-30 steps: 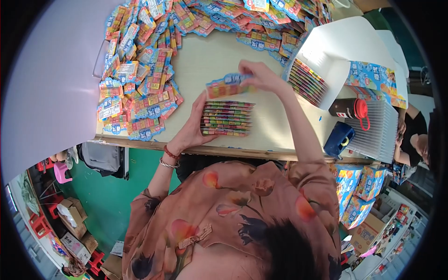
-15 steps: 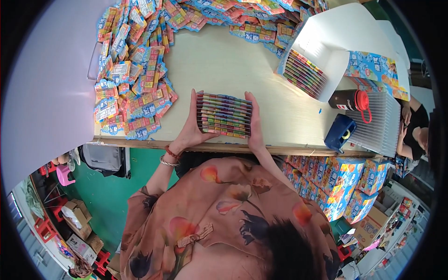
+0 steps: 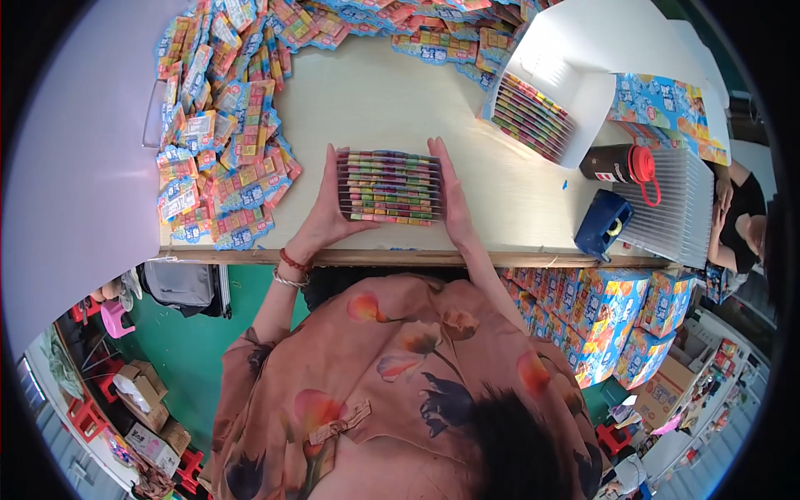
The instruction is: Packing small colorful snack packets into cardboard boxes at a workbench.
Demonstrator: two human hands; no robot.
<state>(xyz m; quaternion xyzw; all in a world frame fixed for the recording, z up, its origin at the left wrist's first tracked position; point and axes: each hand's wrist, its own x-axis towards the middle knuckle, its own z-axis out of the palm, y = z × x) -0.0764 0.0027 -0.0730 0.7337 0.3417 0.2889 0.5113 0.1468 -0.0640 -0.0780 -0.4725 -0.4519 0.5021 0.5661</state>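
A stack of flat candy packs (image 3: 390,188), its multicoloured edges facing up, is squeezed between my two palms above the table near its front edge. My left hand (image 3: 327,204) presses the stack's left end, thumb along the near side. Against the right end lies my right hand (image 3: 452,200), fingers stretched upward. To the right, an open white display box (image 3: 587,100) leans on its side with a row of similar packs (image 3: 533,117) inside. Loose blue-edged candy packs (image 3: 242,133) are heaped along the table's left side and far edge.
At the right stand a dark bottle with a red lid (image 3: 618,163), a blue tape dispenser (image 3: 603,223) and a stack of clear plastic trays (image 3: 671,208). Printed boxes (image 3: 612,308) are piled under the table. Another person's arm (image 3: 723,196) shows at the far right.
Both hands and the stack sit slightly farther from the table's front edge. The stack's edges look more level and even. The whole view has shifted a little.
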